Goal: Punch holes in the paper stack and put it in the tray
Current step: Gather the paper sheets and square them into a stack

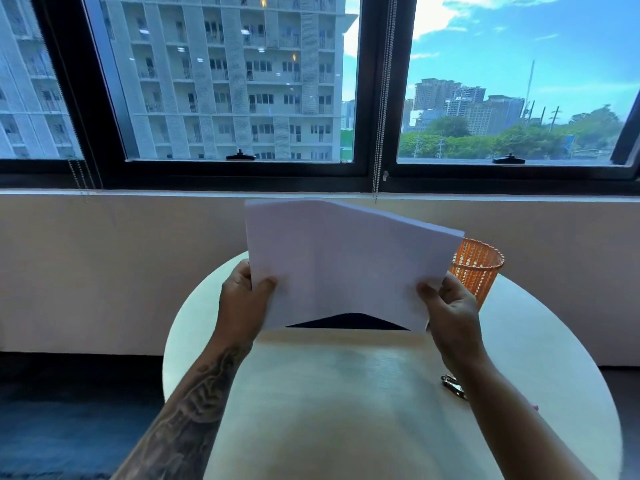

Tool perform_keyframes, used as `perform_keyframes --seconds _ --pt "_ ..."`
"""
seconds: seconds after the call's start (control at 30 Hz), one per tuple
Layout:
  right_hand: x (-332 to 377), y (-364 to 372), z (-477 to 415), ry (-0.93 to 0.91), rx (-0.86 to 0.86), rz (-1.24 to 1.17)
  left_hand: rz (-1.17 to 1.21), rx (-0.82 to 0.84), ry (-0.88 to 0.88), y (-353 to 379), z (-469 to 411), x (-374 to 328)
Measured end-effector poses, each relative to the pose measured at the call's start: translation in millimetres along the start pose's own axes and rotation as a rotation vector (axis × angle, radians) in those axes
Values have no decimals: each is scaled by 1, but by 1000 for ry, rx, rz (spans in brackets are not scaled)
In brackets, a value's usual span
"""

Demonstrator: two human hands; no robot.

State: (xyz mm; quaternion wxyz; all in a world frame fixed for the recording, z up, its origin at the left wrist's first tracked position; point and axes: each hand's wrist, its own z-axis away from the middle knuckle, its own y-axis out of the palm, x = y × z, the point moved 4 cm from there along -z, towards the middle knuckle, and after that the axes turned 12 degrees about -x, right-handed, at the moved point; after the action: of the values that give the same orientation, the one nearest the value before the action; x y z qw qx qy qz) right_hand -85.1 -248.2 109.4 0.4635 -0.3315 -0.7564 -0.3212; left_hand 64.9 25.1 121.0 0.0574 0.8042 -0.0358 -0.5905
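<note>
Orange mesh cup (477,268) behind paper stack (343,261), contents unseen; both hands gripping stack.

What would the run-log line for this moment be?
both hands hold white paper stack upright | above round pale table | orange mesh cup behind

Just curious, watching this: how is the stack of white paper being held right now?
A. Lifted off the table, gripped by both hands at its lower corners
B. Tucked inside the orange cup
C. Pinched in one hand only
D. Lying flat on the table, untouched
A: the left hand and right hand each grip a lower corner of the paper stack, raised above the round table.
</note>
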Motion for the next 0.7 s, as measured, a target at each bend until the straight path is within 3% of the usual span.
perform_keyframes --seconds 0.37,0.7 --pt "-62 -13 42 154 -21 63 -192 -86 -135 -16 41 75" --pt "-49 -6 30 135 8 32 -127 -89 -64 -12 23 51"
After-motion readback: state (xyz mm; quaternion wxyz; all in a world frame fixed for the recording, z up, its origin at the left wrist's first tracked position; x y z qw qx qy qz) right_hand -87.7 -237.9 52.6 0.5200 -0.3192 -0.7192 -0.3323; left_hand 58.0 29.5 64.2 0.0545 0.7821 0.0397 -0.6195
